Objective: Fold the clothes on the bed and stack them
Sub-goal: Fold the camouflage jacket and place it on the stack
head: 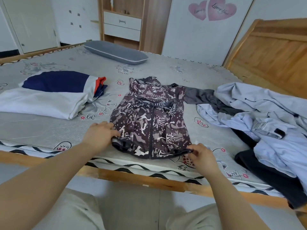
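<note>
Patterned zip-front jacket point(150, 118) laid flat, front up, at the near edge of the bed point(49, 130), hem toward the person and hood toward the far side; sleeves appear already tucked in, so the garment stands as a narrow panel. Left hand point(99, 135) rests on the near-left hem corner, its fingers curled onto the cloth; right hand point(201, 155) pinches the near-right hem corner between thumb and fingers. Step in hand, as judged: the lengthwise fold, hem to hood. The next move calls for both corners to be lifted together and carried far, edges kept level. Folded stack point(49, 95), white below and navy above, lies far left, well apart; unfolded pale-blue and dark garments point(265, 117) lie heaped to the right, awaiting their turn.
</note>
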